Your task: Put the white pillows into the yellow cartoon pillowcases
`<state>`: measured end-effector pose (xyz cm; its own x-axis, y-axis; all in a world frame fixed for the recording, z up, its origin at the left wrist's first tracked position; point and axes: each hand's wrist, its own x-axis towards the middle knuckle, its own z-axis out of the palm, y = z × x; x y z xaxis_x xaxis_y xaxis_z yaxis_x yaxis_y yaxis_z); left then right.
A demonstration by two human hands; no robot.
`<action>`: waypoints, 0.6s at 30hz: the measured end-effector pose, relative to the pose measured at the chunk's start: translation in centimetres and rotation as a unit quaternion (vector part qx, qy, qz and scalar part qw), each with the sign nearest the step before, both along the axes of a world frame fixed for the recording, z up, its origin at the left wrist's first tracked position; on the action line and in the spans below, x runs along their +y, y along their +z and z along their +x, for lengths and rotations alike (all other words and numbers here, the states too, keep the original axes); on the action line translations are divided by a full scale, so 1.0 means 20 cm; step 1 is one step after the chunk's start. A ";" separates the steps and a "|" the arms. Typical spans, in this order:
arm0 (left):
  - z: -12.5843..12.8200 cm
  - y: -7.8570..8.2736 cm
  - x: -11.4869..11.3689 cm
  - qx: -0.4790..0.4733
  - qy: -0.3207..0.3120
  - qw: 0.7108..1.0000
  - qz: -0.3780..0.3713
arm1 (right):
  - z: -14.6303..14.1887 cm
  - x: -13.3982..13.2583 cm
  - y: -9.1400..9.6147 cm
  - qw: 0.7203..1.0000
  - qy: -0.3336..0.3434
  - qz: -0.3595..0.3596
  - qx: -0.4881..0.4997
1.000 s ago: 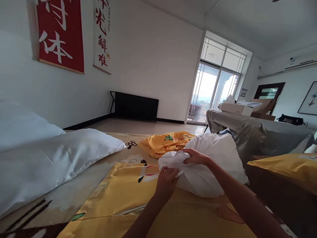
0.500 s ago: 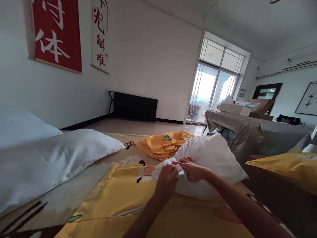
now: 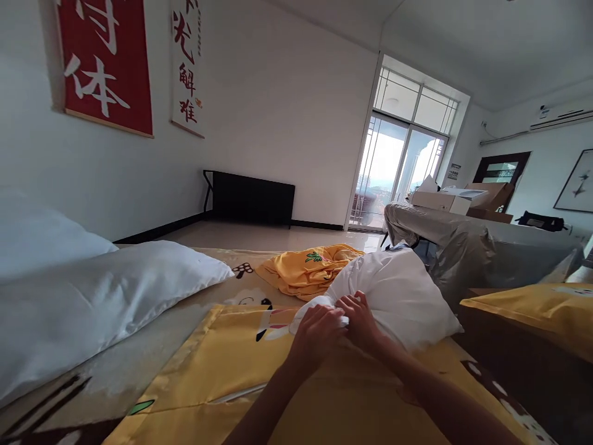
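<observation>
Both hands grip a white pillow near its middle, squeezing it into a narrow gathered waist. My left hand is closed around the bunched part, and a bit of white fabric pokes out by its fingers. Right beside it, my right hand is also closed on the pillow, its fingers curled over the fabric. Beneath lies a flat yellow pillowcase with a rabbit print and a narrow slit-like opening. Just behind the pillow, a crumpled orange-yellow cloth with a carrot print rests on the patterned bedding.
More white pillows lie at the left. A yellow pillow or cover sits at the right edge. Behind it stands a table under plastic sheeting, with boxes and a black bag on it. A black folded frame leans against the wall.
My right hand has drawn in and turned more upright against my left hand, its forearm lower. My left hand has shifted slightly right. The gathered pillow looks more tightly bunched.
</observation>
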<state>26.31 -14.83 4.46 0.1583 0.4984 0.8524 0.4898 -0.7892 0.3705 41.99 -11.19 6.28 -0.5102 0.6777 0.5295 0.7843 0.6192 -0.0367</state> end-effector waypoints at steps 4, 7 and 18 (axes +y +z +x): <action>-0.12 0.09 0.04 -0.182 0.022 0.966 -0.184 | 0.07 0.04 0.10 0.993 -0.025 0.027 0.111; -0.21 0.11 0.09 -0.223 0.022 0.928 -0.299 | 0.13 0.07 0.16 0.986 0.004 0.040 0.162; -0.15 0.00 0.12 -0.260 -0.127 0.868 -0.404 | 0.20 0.10 0.17 0.979 0.074 0.011 0.191</action>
